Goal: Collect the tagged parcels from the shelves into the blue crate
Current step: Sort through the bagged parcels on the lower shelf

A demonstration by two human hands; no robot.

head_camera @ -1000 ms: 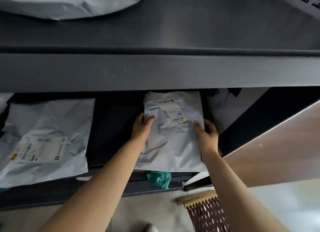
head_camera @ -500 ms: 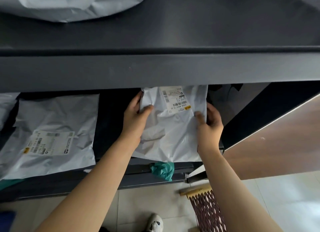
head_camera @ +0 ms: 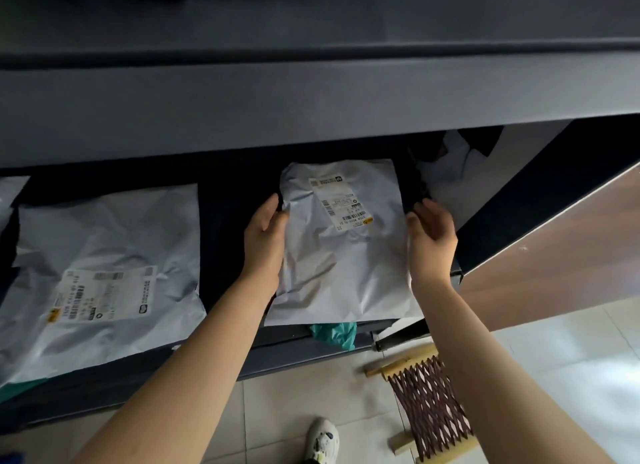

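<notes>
Fingers and thumb of our left hand (head_camera: 265,238) pinch the left edge of the crumpled grey plastic mailer parcel (head_camera: 341,256), which lies on the dark lower shelf (head_camera: 228,242); our right hand (head_camera: 433,242) hangs loosely curved, holding nothing, just beside its right edge. We judge it light, soft and slippery: best gripped at both side edges.

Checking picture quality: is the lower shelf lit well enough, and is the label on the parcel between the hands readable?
Head view: the lower shelf is dim and shadowed, while the floor tiles at lower right glare nearly white; wide-angle bending curves the upper shelf edge; the label on the middle parcel shows, its print too soft to read.
</notes>
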